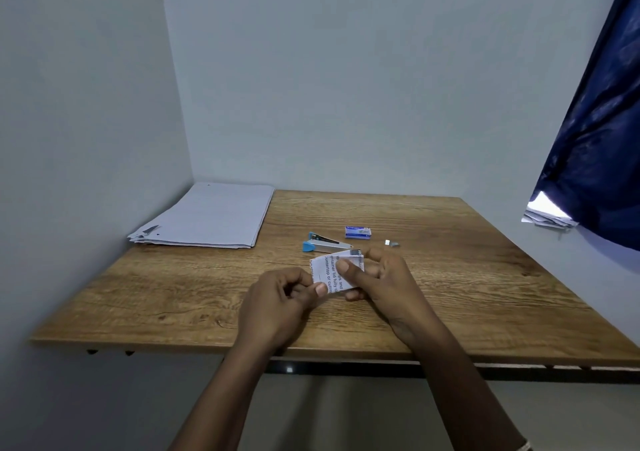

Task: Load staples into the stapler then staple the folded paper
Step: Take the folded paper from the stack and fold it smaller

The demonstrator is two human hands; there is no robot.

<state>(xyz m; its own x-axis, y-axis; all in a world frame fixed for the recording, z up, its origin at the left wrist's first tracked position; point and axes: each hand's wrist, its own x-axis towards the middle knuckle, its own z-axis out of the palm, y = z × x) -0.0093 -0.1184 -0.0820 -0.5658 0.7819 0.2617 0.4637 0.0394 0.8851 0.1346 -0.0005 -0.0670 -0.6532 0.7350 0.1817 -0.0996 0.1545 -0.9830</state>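
While both grips pinch it, the folded paper (pixel 331 275) sits over the worktop (pixel 467 288), centre front.
Near-left corner in left grip (pixel 277 300); right edge in right grip (pixel 384 277), thumb across the print. Just behind lies stapler (pixel 325 244), with staple box (pixel 358 232) and loose staples (pixel 391 243) nearby.

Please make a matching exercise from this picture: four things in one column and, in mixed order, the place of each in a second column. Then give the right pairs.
Things
1. folded white paper with printed text
2. blue and silver metal stapler
3. small blue cardboard staple box
4. stack of white paper sheets

Places
a. far left corner of the wooden table
b. pinched between the left hand and the right hand
c. flat on the table, just beyond the hands
d. beyond the stapler, slightly right

Pairs: 1-b, 2-c, 3-d, 4-a.
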